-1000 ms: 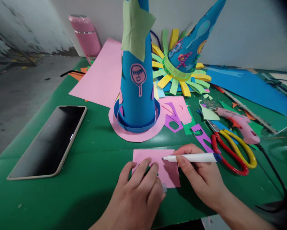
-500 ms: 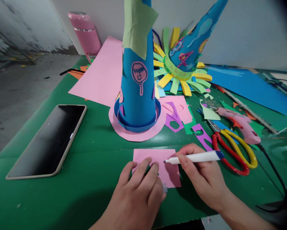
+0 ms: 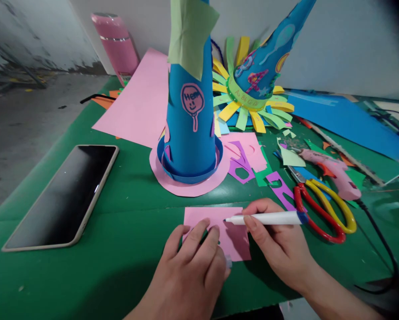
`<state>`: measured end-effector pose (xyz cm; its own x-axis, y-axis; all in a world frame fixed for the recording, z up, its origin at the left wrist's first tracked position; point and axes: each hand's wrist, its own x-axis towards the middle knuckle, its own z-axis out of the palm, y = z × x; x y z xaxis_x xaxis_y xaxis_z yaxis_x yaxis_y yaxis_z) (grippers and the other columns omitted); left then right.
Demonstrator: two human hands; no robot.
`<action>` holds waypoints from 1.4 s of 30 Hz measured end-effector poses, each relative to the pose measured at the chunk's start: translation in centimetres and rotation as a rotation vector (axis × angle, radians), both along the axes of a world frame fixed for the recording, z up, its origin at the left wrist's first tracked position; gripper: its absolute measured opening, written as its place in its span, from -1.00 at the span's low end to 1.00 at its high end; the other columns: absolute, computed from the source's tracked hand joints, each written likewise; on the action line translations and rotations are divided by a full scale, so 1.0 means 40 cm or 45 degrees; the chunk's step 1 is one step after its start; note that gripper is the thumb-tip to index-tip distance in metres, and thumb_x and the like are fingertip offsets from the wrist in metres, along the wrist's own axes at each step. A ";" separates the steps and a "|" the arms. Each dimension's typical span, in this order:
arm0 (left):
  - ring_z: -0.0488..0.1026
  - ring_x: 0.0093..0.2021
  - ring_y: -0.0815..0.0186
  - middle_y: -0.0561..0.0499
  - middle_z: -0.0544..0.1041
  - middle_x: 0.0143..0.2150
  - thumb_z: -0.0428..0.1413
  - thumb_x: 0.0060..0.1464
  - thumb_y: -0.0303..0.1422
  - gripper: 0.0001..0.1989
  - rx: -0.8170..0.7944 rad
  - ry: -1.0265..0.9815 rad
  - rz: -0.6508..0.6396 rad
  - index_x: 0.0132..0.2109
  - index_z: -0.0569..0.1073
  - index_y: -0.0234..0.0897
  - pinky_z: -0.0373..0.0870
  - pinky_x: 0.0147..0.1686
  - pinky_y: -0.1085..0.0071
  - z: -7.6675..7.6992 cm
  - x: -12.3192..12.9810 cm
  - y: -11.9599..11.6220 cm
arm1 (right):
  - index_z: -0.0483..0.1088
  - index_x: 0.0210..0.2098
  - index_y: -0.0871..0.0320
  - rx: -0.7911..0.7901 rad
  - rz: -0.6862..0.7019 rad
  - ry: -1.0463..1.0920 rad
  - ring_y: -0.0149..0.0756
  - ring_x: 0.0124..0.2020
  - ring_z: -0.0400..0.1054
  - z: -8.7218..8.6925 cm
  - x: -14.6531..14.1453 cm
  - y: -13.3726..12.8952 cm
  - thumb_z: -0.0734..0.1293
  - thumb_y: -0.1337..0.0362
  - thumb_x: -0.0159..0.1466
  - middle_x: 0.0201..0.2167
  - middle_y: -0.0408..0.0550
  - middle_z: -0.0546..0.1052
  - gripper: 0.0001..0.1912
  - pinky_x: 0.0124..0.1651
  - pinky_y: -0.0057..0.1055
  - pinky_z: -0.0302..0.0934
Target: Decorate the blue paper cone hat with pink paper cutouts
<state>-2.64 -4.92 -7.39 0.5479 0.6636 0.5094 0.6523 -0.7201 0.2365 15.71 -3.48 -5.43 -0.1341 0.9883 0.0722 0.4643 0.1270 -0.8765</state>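
Observation:
A small square of pink paper (image 3: 236,242) lies on the green table in front of me. My left hand (image 3: 194,262) rests on its left part, fingers apart and pressing it down. A pale, translucent little piece (image 3: 228,261) pokes out beside that hand; what it is I cannot make out. Between the thumb and fingers of my right hand (image 3: 279,244) is a white marker (image 3: 269,218) with a blue end, its dark tip over the paper. Beyond the paper stands a blue paper cone hat (image 3: 193,146) with a pink brim and a pink balloon drawing.
A phone (image 3: 62,195) lies on the left. To the right are scissors (image 3: 319,209), a pink glue gun (image 3: 336,171) and purple paper scraps (image 3: 281,191). Behind stand a second decorated cone hat (image 3: 262,71) and a pink bottle (image 3: 116,46). A large pink sheet (image 3: 129,106) lies near the bottle.
The marker in my right hand has shifted slightly left and up over the pink paper. My left hand stays in place on it.

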 end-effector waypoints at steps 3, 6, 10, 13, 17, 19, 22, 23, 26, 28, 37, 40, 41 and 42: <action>0.38 -0.02 0.15 -0.04 0.54 -0.10 -0.06 0.14 -0.36 -0.79 -0.092 0.050 0.018 -0.28 0.46 -0.26 0.13 -0.01 0.22 0.001 0.000 -0.004 | 0.24 -0.33 0.10 0.033 0.010 -0.034 -0.50 -0.64 0.12 0.006 -0.002 0.003 0.17 0.33 0.25 -0.62 -0.28 0.21 -0.95 -0.58 -0.53 0.04; 0.38 -0.01 0.14 -0.04 0.53 -0.08 -0.05 0.13 -0.37 -0.81 -0.161 0.070 0.029 -0.27 0.46 -0.27 0.13 -0.01 0.20 0.010 0.002 -0.007 | 0.24 -0.34 0.10 0.054 0.018 -0.039 -0.50 -0.64 0.13 0.009 -0.003 0.004 0.16 0.34 0.25 -0.62 -0.27 0.21 -0.94 -0.58 -0.53 0.05; 0.38 -0.01 0.14 -0.04 0.54 -0.08 -0.06 0.14 -0.36 -0.80 -0.149 0.062 0.030 -0.26 0.45 -0.27 0.12 -0.01 0.20 0.018 0.000 -0.008 | 0.24 -0.34 0.10 0.053 0.018 -0.036 -0.51 -0.64 0.12 0.008 -0.003 0.004 0.17 0.34 0.25 -0.62 -0.28 0.21 -0.95 -0.57 -0.55 0.05; 0.38 -0.01 0.13 -0.04 0.53 -0.08 -0.05 0.14 -0.36 -0.81 -0.149 0.062 0.020 -0.26 0.45 -0.28 0.12 -0.01 0.20 0.018 -0.002 -0.007 | 0.24 -0.32 0.09 0.031 0.022 -0.026 -0.52 -0.65 0.12 0.006 -0.002 0.004 0.17 0.34 0.25 -0.62 -0.29 0.21 -0.96 -0.58 -0.57 0.05; 0.38 -0.01 0.14 -0.04 0.54 -0.09 -0.06 0.14 -0.37 -0.80 -0.140 0.048 0.021 -0.27 0.45 -0.27 0.12 0.00 0.21 0.018 0.001 -0.004 | 0.24 -0.32 0.09 0.028 0.023 -0.032 -0.52 -0.63 0.14 0.005 -0.002 0.004 0.17 0.34 0.26 -0.61 -0.29 0.22 -0.95 -0.56 -0.57 0.07; 0.38 -0.01 0.14 -0.04 0.54 -0.09 -0.05 0.14 -0.36 -0.81 -0.137 0.049 0.023 -0.27 0.45 -0.27 0.11 0.01 0.21 0.017 0.004 -0.002 | 0.24 -0.32 0.09 0.021 0.028 -0.028 -0.52 -0.64 0.14 0.005 -0.002 0.003 0.17 0.34 0.26 -0.62 -0.29 0.23 -0.95 -0.57 -0.57 0.07; 0.37 0.00 0.13 -0.03 0.53 -0.07 -0.03 0.12 -0.36 -0.83 -0.167 0.063 0.022 -0.27 0.45 -0.27 0.10 0.01 0.21 0.013 0.006 -0.001 | 0.24 -0.31 0.09 0.022 0.029 -0.034 -0.52 -0.63 0.14 0.006 -0.002 0.001 0.17 0.34 0.25 -0.61 -0.29 0.23 -0.96 -0.57 -0.58 0.07; 0.38 -0.01 0.13 -0.04 0.54 -0.08 -0.03 0.12 -0.37 -0.83 -0.151 0.049 0.024 -0.27 0.45 -0.27 0.10 0.01 0.21 0.011 0.005 -0.001 | 0.24 -0.31 0.09 0.022 0.030 -0.037 -0.52 -0.63 0.14 0.006 -0.001 0.001 0.17 0.34 0.25 -0.61 -0.29 0.23 -0.96 -0.57 -0.58 0.07; 0.37 0.00 0.14 -0.04 0.54 -0.08 -0.04 0.13 -0.36 -0.81 -0.150 0.056 0.023 -0.27 0.45 -0.27 0.10 0.01 0.22 0.005 0.001 -0.004 | 0.24 -0.31 0.09 0.015 0.035 -0.026 -0.53 -0.64 0.13 0.007 -0.001 0.001 0.17 0.34 0.25 -0.62 -0.30 0.23 -0.96 -0.58 -0.60 0.07; 0.38 -0.01 0.15 -0.03 0.54 -0.10 -0.04 0.13 -0.34 -0.80 -0.121 0.052 0.015 -0.28 0.46 -0.27 0.10 0.01 0.22 0.003 -0.002 -0.006 | 0.24 -0.30 0.09 0.007 0.038 -0.014 -0.53 -0.63 0.14 0.006 0.000 0.001 0.17 0.35 0.26 -0.61 -0.29 0.24 -0.95 -0.57 -0.61 0.08; 0.37 -0.01 0.15 -0.03 0.54 -0.09 -0.03 0.12 -0.37 -0.82 -0.111 0.050 0.030 -0.27 0.46 -0.27 0.09 0.03 0.21 0.007 0.001 -0.011 | 0.25 -0.30 0.08 0.011 0.058 -0.008 -0.54 -0.61 0.15 0.005 -0.004 0.004 0.17 0.35 0.25 -0.59 -0.29 0.26 -0.94 -0.55 -0.64 0.09; 0.38 -0.01 0.14 -0.03 0.54 -0.09 -0.02 0.11 -0.36 -0.83 -0.108 0.050 0.023 -0.28 0.46 -0.27 0.09 0.02 0.21 0.006 0.000 -0.010 | 0.24 -0.30 0.07 0.016 0.055 -0.022 -0.55 -0.60 0.15 0.005 -0.004 0.005 0.18 0.35 0.25 -0.58 -0.29 0.27 -0.94 -0.55 -0.64 0.09; 0.38 -0.01 0.14 -0.04 0.54 -0.09 -0.02 0.11 -0.36 -0.83 -0.109 0.049 0.021 -0.28 0.46 -0.27 0.10 0.02 0.21 0.005 0.000 -0.009 | 0.24 -0.30 0.07 0.019 0.055 -0.027 -0.55 -0.60 0.15 0.006 -0.004 0.005 0.18 0.35 0.25 -0.58 -0.29 0.27 -0.94 -0.55 -0.64 0.09; 0.38 -0.02 0.14 -0.04 0.54 -0.09 -0.02 0.11 -0.36 -0.83 -0.112 0.051 0.020 -0.28 0.46 -0.27 0.10 0.01 0.21 0.004 0.000 -0.008 | 0.25 -0.30 0.08 0.021 0.054 -0.033 -0.55 -0.60 0.16 0.006 -0.004 0.005 0.18 0.35 0.25 -0.58 -0.29 0.27 -0.94 -0.55 -0.64 0.09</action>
